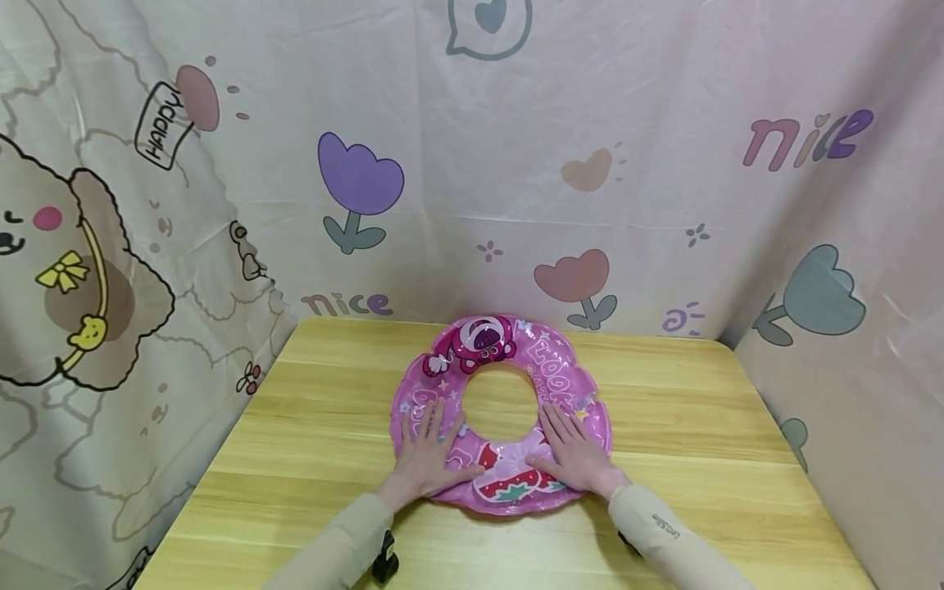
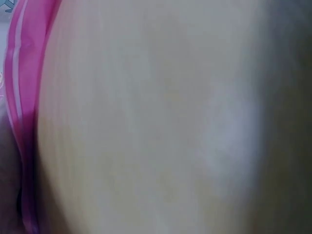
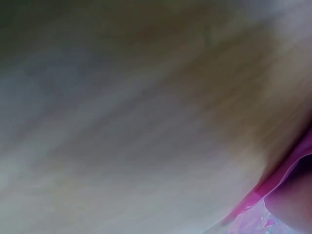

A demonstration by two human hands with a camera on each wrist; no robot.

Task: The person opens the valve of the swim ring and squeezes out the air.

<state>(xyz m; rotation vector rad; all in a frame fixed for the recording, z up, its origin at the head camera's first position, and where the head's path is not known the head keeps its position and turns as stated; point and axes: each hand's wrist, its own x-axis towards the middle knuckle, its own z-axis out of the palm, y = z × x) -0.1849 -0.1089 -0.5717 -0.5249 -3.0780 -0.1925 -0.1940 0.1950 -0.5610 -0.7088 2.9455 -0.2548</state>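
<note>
A pink inflatable swim ring (image 1: 568, 360) lies flat on the wooden table, printed with a bear at the far side and strawberries at the near side. Fingers spread, my left hand (image 1: 428, 460) rests on its near left part. On the near right part lies my right hand (image 1: 578, 457), its fingers straight and pointing toward the ring's hole. The left wrist view catches the swim ring's pink edge (image 2: 29, 63) along its left side. Part of the ring's rim (image 3: 258, 195) shows at the lower right of the right wrist view, beside a bit of the hand.
The light wooden table (image 1: 295, 459) reaches out on both sides of the ring. Behind it hangs a pale printed curtain (image 1: 472, 164) with tulips and lettering, and similar cloth hangs at the left and right. Dark wrist straps (image 1: 385, 561) sit under the sleeves.
</note>
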